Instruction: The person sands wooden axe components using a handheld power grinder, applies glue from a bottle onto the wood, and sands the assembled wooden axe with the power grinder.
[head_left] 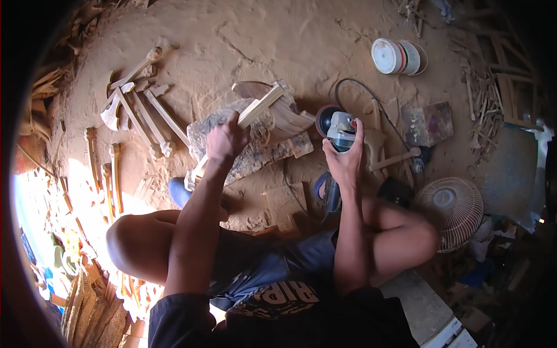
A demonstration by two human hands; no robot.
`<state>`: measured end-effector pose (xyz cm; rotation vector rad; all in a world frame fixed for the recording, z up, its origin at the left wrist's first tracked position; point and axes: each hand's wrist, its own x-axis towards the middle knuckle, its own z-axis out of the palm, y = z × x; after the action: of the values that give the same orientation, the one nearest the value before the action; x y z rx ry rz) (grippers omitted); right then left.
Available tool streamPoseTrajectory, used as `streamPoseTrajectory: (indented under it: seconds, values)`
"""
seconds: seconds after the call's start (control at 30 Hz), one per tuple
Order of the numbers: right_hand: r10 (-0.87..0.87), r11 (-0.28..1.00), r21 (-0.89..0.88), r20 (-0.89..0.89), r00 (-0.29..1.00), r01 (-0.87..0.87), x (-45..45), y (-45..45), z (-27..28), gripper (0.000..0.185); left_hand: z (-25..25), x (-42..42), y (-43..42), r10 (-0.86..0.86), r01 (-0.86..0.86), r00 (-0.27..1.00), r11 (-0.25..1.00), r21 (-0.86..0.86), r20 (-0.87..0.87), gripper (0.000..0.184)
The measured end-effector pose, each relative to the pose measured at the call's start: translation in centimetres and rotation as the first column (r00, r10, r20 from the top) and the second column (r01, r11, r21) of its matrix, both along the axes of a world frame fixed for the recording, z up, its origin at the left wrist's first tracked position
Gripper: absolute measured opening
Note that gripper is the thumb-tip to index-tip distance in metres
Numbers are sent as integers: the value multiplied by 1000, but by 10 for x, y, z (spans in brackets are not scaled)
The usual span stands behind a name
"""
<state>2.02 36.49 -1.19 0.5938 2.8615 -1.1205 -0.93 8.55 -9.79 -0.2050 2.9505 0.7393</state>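
Observation:
My left hand (pixel 227 139) is closed around a long pale wooden piece (pixel 262 105), shaped like a furniture leg. Its squared end points up and away; the carved lower end shows beyond my forearm, near my foot. The piece lies over a rough, stained wooden block (pixel 200 129) on the ground. In my right hand (pixel 346 159) is an angle grinder (pixel 341 129), gripped around its head, with a dark round disc (pixel 329 120) facing left. The disc is apart from the wooden piece. Curved wooden parts (pixel 284 119) rest at the far side of the block.
Carved wooden legs (pixel 139 116) lie on the sandy ground at left, several more standing nearer. A white bucket (pixel 387 56) lies on its side at far right. A black cable (pixel 371 93) curves behind the grinder. A fan (pixel 449 211) sits by my right knee.

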Motion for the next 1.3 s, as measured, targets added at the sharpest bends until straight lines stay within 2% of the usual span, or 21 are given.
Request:
streamPoseTrajectory:
  seconds: [0.1,0.2,0.33,0.4,0.47,0.57,0.67,0.8,0.93,1.3]
  values:
    - [57,961,-259,-162,985,-98,0,5,-23,90,-1,0,-2,10,-10,1000,1000,-7,8,25]
    - [71,953,-284,-125,990,-105,3,1,-20,90,-4,-1,0,8,-8,1000,1000,1,27,25]
    - [12,991,-133,-111,994,-26,7,5,-24,91,-6,-2,-2,8,-8,1000,1000,-12,-2,25]
    - [-24,996,-83,-58,998,19,7,6,-13,91,-5,0,1,4,-4,1000,1000,-1,7,25]
    - [-25,998,-62,-85,996,19,6,3,-8,91,-1,-1,-1,12,-12,1000,1000,-9,16,24]
    - [65,990,-101,-272,960,-96,4,0,-21,95,1,2,3,31,-31,999,999,-24,15,21]
    - [38,944,-312,-209,977,-103,-3,-25,6,96,0,5,3,28,-29,1000,999,-28,-13,21]
    - [76,951,-282,-175,982,-124,-10,-40,13,96,8,6,5,29,-29,999,999,-38,-22,22]
    - [46,918,-382,-165,985,-107,-10,-42,8,97,1,7,2,8,-10,999,999,-39,-38,24]
    - [115,921,-351,-166,979,-168,-9,-40,8,95,-1,7,1,1,-2,999,1000,-4,-53,22]
